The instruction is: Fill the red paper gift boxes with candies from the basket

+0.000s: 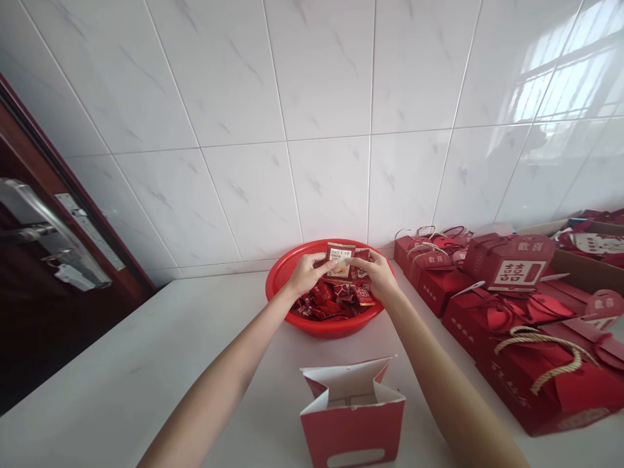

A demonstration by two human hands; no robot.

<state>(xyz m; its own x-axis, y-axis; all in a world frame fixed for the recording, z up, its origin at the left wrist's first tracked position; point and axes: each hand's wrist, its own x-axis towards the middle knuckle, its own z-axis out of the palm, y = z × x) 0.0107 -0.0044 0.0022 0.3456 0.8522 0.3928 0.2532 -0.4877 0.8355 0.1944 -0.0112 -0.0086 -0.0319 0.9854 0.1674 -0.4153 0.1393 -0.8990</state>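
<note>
Over a red plastic basket [273, 281], my left hand [307, 273] pinches a cream-and-red snack packet [340, 255] with printed lettering. My right hand [381, 278] is closed on a dark red candy packet [361, 259], its fingertips beside the cream packet's right edge. Below both hands, the basket holds many red wrapped candies [331, 302]. Closer to me, between my forearms, a red paper gift box [351, 429] stands upright with its top open and its white inside showing.
Several red gift boxes [507, 325] with rope handles and ribbons crowd the right side of the white counter [219, 312]. Behind them is a cardboard carton [589, 273] with more red packaging. A tiled wall [326, 182] borders the back, and a dark door [53, 260] stands at left.
</note>
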